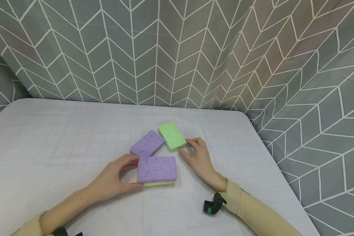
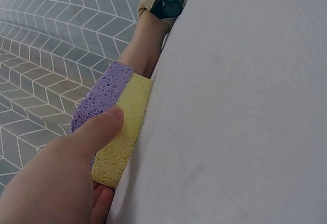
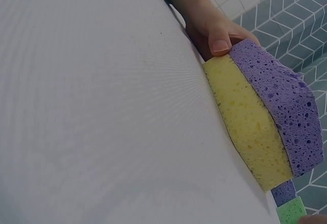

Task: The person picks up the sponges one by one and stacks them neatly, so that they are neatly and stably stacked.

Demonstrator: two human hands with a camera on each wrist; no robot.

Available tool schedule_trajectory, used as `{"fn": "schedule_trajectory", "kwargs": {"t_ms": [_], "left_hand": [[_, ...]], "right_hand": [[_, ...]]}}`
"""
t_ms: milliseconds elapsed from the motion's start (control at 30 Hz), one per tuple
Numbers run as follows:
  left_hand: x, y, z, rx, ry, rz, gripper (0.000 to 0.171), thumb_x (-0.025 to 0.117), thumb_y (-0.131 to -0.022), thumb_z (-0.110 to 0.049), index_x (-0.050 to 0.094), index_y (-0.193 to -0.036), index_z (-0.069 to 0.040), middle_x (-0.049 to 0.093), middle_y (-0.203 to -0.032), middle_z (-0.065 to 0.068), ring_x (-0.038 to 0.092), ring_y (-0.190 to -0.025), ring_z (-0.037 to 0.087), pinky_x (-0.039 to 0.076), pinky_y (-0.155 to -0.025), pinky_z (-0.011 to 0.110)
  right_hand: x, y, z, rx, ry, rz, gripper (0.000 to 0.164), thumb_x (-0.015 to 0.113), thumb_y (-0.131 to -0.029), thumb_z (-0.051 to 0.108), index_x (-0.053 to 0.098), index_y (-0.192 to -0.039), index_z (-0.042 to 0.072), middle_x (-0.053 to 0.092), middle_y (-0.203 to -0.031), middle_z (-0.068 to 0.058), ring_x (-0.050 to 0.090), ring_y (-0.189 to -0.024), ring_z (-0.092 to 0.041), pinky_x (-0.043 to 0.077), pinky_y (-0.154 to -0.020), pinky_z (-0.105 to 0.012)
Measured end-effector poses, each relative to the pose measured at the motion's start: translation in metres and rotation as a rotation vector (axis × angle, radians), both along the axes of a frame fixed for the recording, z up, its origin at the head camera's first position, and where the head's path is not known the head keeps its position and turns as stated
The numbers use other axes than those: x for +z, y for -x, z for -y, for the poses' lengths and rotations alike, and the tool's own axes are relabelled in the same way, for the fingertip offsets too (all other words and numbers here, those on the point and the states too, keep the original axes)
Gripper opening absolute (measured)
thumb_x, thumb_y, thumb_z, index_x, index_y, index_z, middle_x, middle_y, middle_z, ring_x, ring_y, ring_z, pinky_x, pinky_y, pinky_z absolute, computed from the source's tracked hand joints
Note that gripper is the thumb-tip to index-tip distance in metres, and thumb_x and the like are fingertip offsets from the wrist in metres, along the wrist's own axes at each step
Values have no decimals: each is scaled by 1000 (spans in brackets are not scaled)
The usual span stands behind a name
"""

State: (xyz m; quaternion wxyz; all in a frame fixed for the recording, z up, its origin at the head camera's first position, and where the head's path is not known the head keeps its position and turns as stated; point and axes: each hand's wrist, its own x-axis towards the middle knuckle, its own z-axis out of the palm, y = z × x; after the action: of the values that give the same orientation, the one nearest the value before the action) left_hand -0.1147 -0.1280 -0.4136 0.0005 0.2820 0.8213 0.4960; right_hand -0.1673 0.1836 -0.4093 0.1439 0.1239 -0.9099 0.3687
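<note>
A purple sponge lies on top of a yellow sponge, the two stacked near the table's middle. My left hand grips this pair at its left end; the thumb presses the near side and the fingers reach round the far side. Behind the stack lie a second purple sponge and, to its right, a green sponge. My right hand is at the green sponge's near right corner, its index fingertip at the edge and its thumb slightly apart from it. In the right wrist view just a fingertip of it shows.
The sponges rest on a table with a white cloth. A grey curtain with white lines hangs behind the far edge and along the right side. A black device is strapped to the right wrist.
</note>
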Motion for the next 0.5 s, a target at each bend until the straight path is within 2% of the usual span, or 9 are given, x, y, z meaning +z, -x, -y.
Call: {"fn": "schedule_trajectory", "kwargs": {"t_ms": [333, 500], "left_hand": [[0, 0, 1, -4, -2, 2, 76, 89, -71, -42, 55, -134, -16, 60, -128, -3, 63, -118, 12, 54, -102, 26], [-1, 1, 1, -3, 2, 3, 76, 89, -71, -43, 55, -134, -16, 60, -128, -4, 63, -118, 12, 54, -102, 25]], "right_hand": [[0, 1, -2, 24, -44, -26, 47, 80, -84, 27, 67, -120, -1, 58, -106, -11, 52, -99, -26, 46, -87, -36], [0, 4, -6, 28, -57, -31, 39, 79, -86, 25, 69, -115, 0, 58, -106, -9, 50, -97, -24, 45, -82, -33]]}}
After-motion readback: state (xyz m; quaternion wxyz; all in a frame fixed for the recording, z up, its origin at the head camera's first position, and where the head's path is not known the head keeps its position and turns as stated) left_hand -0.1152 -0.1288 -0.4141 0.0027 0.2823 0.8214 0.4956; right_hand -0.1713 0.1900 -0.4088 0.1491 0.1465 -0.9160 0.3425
